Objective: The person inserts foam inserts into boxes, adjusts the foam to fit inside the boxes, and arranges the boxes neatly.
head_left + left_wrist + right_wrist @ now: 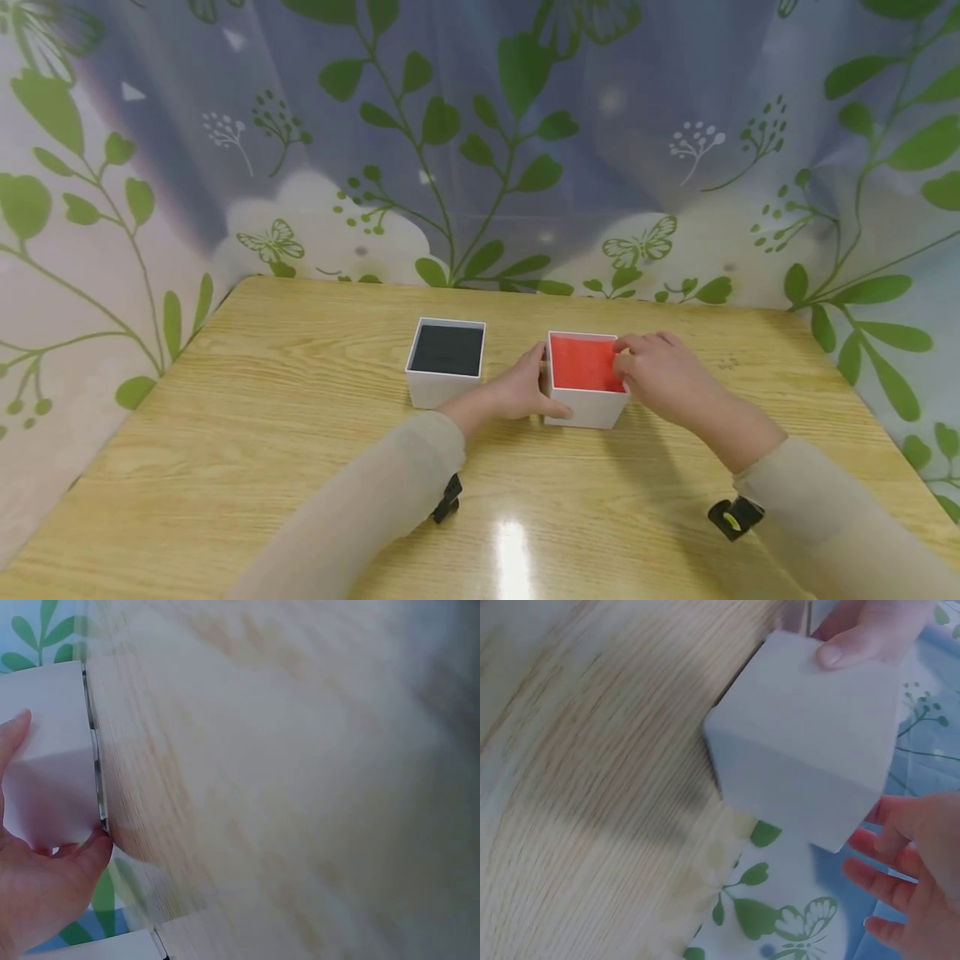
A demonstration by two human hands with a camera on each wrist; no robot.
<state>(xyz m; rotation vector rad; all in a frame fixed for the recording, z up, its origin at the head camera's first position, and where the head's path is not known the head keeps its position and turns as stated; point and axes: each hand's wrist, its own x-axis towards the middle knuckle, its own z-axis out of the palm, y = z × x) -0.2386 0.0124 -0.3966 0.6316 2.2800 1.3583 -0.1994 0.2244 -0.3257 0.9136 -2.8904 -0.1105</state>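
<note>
A white square box (587, 408) with a red sheet-like filling (583, 364) stands right of the table's middle. My left hand (519, 392) grips its left side, the thumb on the front wall. In the left wrist view that hand (52, 885) holds the box's white wall (52, 750). At the right rim is my right hand (667, 379), its bent fingers touching the rim or the red filling; the fingertips are partly hidden. In the right wrist view the right hand's fingers (881, 881) are beside the white box (795, 742). What the fingertips pinch, if anything, does not show.
Left of my left hand stands a second white box (442, 390) with a black filling (447, 349). Both boxes are on a wood-grain table (300, 467). A leaf-patterned curtain (480, 167) hangs behind it. Black straps (737, 517) are on both wrists.
</note>
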